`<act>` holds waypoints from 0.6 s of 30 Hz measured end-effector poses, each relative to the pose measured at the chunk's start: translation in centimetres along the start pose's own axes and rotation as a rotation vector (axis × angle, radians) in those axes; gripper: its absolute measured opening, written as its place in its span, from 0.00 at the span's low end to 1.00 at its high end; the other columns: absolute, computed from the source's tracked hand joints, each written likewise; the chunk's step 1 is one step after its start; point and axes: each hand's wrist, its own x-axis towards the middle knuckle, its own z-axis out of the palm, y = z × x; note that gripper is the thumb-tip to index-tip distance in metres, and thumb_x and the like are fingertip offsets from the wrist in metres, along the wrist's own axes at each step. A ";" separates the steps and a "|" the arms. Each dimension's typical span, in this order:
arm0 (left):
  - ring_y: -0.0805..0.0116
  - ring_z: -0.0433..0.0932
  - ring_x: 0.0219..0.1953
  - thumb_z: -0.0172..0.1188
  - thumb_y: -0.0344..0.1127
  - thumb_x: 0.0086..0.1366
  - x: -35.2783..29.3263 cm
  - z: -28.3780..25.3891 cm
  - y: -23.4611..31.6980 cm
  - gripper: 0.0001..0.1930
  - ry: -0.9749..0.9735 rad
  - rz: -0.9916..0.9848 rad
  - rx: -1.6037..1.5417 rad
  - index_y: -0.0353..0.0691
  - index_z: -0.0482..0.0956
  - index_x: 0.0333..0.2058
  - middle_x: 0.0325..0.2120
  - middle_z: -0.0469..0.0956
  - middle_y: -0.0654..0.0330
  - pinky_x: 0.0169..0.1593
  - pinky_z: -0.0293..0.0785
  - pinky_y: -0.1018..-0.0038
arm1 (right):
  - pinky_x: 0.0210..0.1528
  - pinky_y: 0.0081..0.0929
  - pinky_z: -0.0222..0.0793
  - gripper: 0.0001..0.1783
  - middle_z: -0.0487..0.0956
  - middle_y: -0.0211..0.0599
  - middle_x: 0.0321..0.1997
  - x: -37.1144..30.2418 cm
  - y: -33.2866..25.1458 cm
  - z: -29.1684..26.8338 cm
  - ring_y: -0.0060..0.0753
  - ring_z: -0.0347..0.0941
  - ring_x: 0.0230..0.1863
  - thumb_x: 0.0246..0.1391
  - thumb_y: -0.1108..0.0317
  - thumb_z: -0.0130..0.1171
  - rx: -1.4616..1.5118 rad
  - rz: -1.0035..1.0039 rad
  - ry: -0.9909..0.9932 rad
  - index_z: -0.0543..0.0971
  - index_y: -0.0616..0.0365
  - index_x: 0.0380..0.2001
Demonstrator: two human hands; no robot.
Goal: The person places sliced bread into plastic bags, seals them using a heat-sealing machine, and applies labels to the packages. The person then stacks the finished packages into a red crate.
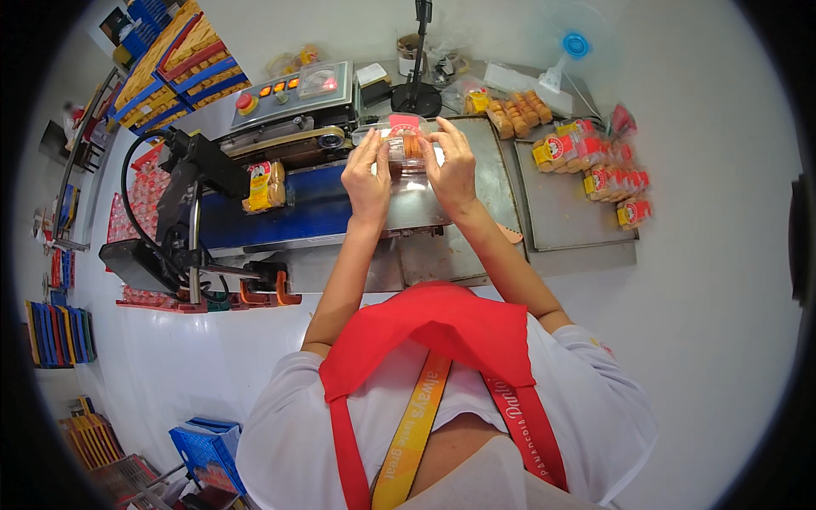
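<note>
My left hand [368, 180] and my right hand [453, 172] hold a clear plastic packet with a red label [404, 129] between them. Brownish baked pieces show through its film. Both sets of fingers are closed against the packet's sides, over the metal plate [476, 183] at the end of a blue conveyor belt [319, 208]. Left of my hands, a packet of golden rolls with a yellow and red label [265, 187] lies on that belt. What lies under my palms is hidden.
A control box [293, 100] with lit buttons stands behind the belt. A black machine head [204, 166] on a post overhangs its left part. Several bagged rolls [586, 153] lie on the metal table [561, 225] at right. Stacked trays [178, 68] fill the far left.
</note>
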 end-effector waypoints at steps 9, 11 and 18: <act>0.71 0.75 0.25 0.62 0.26 0.56 1.8 -1.4 1.3 0.08 -0.029 -0.134 -0.227 0.35 0.83 0.36 0.24 0.79 0.59 0.31 0.71 0.75 | 0.31 0.28 0.68 0.03 0.77 0.41 0.26 0.7 -1.7 -0.7 0.38 0.74 0.28 0.49 0.75 0.59 0.264 0.254 -0.003 0.79 0.63 0.29; 0.80 0.74 0.23 0.64 0.27 0.57 1.7 -2.2 2.0 0.07 -0.006 -0.215 -0.337 0.34 0.83 0.35 0.22 0.79 0.64 0.31 0.71 0.81 | 0.32 0.29 0.68 0.03 0.77 0.42 0.26 0.9 -1.9 -1.2 0.41 0.75 0.29 0.49 0.75 0.59 0.297 0.270 -0.002 0.78 0.63 0.28; 0.79 0.77 0.30 0.66 0.29 0.55 1.0 -1.1 -1.9 0.08 -0.305 -0.609 -0.696 0.33 0.82 0.33 0.28 0.80 0.64 0.38 0.72 0.82 | 0.31 0.25 0.69 0.04 0.76 0.39 0.28 -0.2 0.4 -0.6 0.31 0.75 0.29 0.50 0.73 0.60 0.372 0.389 -0.137 0.78 0.63 0.28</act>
